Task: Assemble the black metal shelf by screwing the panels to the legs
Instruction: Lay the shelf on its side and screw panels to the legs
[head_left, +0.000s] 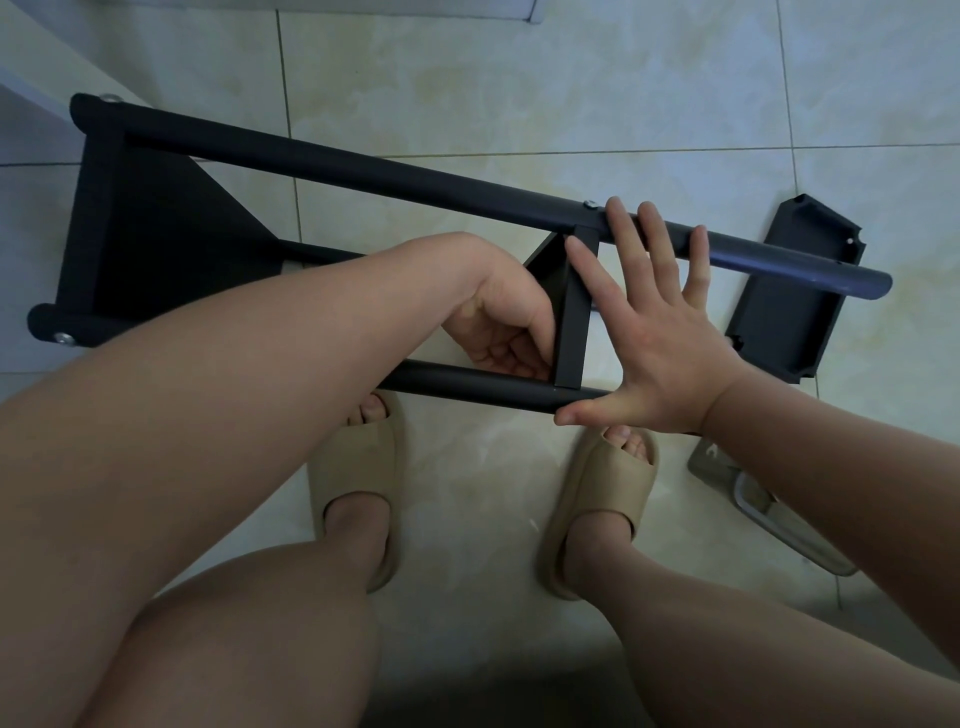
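Panel 2 (572, 306) is going on: left hand (501, 325) grips it by the near leg (457, 375), right hand (662, 358) braces flat-open, screw looks next.

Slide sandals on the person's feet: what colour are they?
The open-toed slide sandals are plain beige, best seen in the head view.

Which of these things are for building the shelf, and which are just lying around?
For the shelf:
long black round metal legs
black triangular metal end panel
black metal middle panel
loose black metal panel on the floor
small silver screw

Just lying about:
flat grey object on the floor at the right; I cannot tell what it is
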